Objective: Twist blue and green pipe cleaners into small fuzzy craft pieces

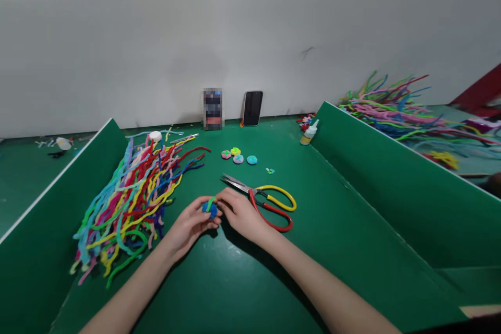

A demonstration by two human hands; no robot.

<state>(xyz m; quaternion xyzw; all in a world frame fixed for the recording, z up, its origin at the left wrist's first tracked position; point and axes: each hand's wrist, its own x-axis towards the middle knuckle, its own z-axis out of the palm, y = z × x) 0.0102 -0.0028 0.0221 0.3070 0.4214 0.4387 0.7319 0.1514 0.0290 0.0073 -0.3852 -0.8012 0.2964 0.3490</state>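
Note:
A small round blue pipe-cleaner piece (210, 211) is held in the fingers of my left hand (189, 223), which is closed around its left side. Across its top runs a short green pipe cleaner (211, 202). My right hand (241, 212) has its fingers pinched together at the right edge of the blue piece; what lies between those fingertips is hidden. Just beyond my right hand lie scissors (258, 195) with one yellow and one red handle, their blades pointing left. Several small finished-looking round pipe-cleaner pieces (238, 159) in pink, yellow, lilac and blue sit farther back.
A large heap of coloured pipe cleaners (136, 193) covers the left side. Two phones, one black-screened (252, 108), lean on the white wall (250, 52). A glue bottle (309, 133) stands by the right green divider (391, 182). Small scraps (270, 170) lie behind the scissors.

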